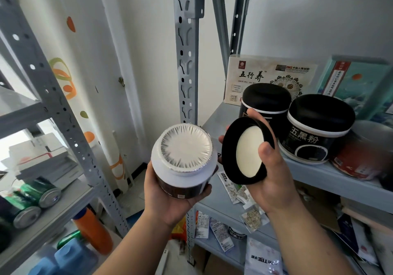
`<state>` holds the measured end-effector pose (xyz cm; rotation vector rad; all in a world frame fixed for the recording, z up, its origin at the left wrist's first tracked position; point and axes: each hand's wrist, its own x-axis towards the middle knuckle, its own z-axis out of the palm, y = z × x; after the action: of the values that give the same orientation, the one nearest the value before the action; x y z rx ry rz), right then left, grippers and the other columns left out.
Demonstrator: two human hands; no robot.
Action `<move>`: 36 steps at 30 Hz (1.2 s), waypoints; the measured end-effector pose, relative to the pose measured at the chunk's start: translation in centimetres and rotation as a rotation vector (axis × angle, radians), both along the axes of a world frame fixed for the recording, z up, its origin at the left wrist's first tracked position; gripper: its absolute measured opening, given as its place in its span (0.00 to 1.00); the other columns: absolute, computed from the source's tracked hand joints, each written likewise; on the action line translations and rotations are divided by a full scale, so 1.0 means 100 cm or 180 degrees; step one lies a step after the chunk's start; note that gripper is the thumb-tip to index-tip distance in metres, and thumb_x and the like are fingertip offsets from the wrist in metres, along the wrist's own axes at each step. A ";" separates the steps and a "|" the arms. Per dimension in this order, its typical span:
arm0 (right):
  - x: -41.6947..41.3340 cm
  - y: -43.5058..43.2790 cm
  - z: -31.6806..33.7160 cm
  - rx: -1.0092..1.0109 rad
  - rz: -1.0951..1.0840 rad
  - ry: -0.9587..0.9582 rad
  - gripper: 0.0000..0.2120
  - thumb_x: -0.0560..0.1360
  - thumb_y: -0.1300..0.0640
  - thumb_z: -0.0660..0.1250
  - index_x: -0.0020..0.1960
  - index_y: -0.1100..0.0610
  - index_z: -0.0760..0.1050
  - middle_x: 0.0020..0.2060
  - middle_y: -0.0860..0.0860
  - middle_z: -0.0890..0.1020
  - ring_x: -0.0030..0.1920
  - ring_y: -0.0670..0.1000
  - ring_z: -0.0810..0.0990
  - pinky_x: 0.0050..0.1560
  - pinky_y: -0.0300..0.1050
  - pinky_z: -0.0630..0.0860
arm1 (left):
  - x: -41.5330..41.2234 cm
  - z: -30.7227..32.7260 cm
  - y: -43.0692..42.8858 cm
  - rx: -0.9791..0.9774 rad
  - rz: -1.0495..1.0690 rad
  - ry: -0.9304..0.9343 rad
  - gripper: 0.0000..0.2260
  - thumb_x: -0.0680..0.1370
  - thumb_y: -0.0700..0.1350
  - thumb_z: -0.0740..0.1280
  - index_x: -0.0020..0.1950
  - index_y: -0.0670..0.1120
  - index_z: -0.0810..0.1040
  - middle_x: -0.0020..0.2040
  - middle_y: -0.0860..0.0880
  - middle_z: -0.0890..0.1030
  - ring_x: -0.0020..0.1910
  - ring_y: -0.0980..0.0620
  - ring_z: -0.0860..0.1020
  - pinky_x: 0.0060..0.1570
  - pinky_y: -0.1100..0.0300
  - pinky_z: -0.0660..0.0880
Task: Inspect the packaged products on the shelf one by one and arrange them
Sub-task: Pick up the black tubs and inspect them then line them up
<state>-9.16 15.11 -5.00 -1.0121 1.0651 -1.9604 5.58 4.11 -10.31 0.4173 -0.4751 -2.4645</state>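
Observation:
My left hand (170, 196) grips a black jar (184, 160) from below, tilted toward me so its silver foil seal shows. My right hand (270, 181) holds the jar's black lid (244, 149) beside it, white inner liner facing me. Both are in front of the grey shelf (331, 177). On that shelf stand two more black jars, one with its lid on behind my right hand (268, 102) and a wider one (316, 128) to the right with white characters.
A white flat box (268, 77) and a teal box (357, 81) lean at the shelf's back; a red-labelled jar (361, 155) sits far right. Loose sachets (234, 192) lie on lower shelves. A grey upright (187, 51) stands at centre. The left rack (53, 206) holds green cans, an orange bottle.

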 end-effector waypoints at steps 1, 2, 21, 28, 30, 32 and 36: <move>0.000 0.000 0.000 0.0003 0.0005 -0.0009 0.45 0.62 0.34 0.81 0.74 0.45 0.70 0.64 0.60 0.76 0.69 0.68 0.76 0.58 0.63 0.80 | 0.000 0.000 -0.001 -0.0024 -0.0005 0.0010 0.30 0.75 0.67 0.59 0.58 0.45 0.86 0.65 0.34 0.80 0.60 0.30 0.80 0.45 0.43 0.80; 0.000 -0.001 -0.001 0.0004 0.0006 -0.0027 0.45 0.62 0.34 0.81 0.74 0.45 0.70 0.64 0.61 0.75 0.68 0.68 0.76 0.58 0.64 0.79 | 0.000 0.002 0.000 -0.0036 -0.0010 -0.0003 0.30 0.74 0.66 0.60 0.57 0.44 0.87 0.64 0.35 0.80 0.60 0.30 0.80 0.45 0.43 0.80; 0.003 0.002 -0.006 0.0181 -0.0360 0.0701 0.34 0.69 0.33 0.75 0.72 0.37 0.72 0.63 0.51 0.80 0.66 0.55 0.79 0.69 0.58 0.73 | 0.009 0.006 -0.019 -0.1056 0.0479 -0.0258 0.24 0.66 0.64 0.73 0.56 0.53 0.87 0.56 0.44 0.86 0.49 0.40 0.85 0.42 0.38 0.81; 0.012 0.002 -0.007 0.0378 -0.0581 0.1725 0.32 0.68 0.40 0.70 0.71 0.33 0.70 0.66 0.35 0.75 0.70 0.41 0.73 0.68 0.40 0.72 | 0.005 0.016 -0.015 -0.1530 0.0598 -0.0431 0.44 0.61 0.63 0.81 0.72 0.49 0.73 0.66 0.40 0.81 0.58 0.38 0.82 0.55 0.35 0.79; 0.013 0.001 -0.009 0.0418 -0.0624 0.1821 0.32 0.67 0.39 0.70 0.70 0.32 0.70 0.68 0.37 0.74 0.71 0.43 0.72 0.70 0.49 0.72 | 0.006 0.017 -0.014 -0.1611 0.0609 -0.0511 0.44 0.62 0.63 0.80 0.73 0.49 0.72 0.66 0.40 0.80 0.60 0.38 0.82 0.53 0.41 0.81; 0.014 0.000 -0.010 0.0447 -0.0671 0.1895 0.31 0.67 0.39 0.70 0.70 0.32 0.69 0.68 0.39 0.73 0.70 0.45 0.73 0.70 0.55 0.73 | 0.007 0.016 -0.014 -0.1718 0.0624 -0.0553 0.38 0.67 0.61 0.77 0.73 0.50 0.72 0.66 0.41 0.81 0.60 0.39 0.81 0.53 0.43 0.81; 0.013 -0.002 -0.011 0.0436 -0.0762 0.2178 0.30 0.68 0.40 0.70 0.70 0.32 0.69 0.69 0.41 0.71 0.70 0.46 0.72 0.69 0.54 0.74 | 0.010 0.016 -0.014 -0.2016 0.0562 -0.0645 0.25 0.76 0.56 0.65 0.72 0.52 0.73 0.65 0.44 0.82 0.61 0.40 0.82 0.55 0.43 0.81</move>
<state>-7.85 14.91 -6.10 -1.5912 1.7288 -1.7106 6.56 2.69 -8.66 0.4163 -1.1984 -1.9718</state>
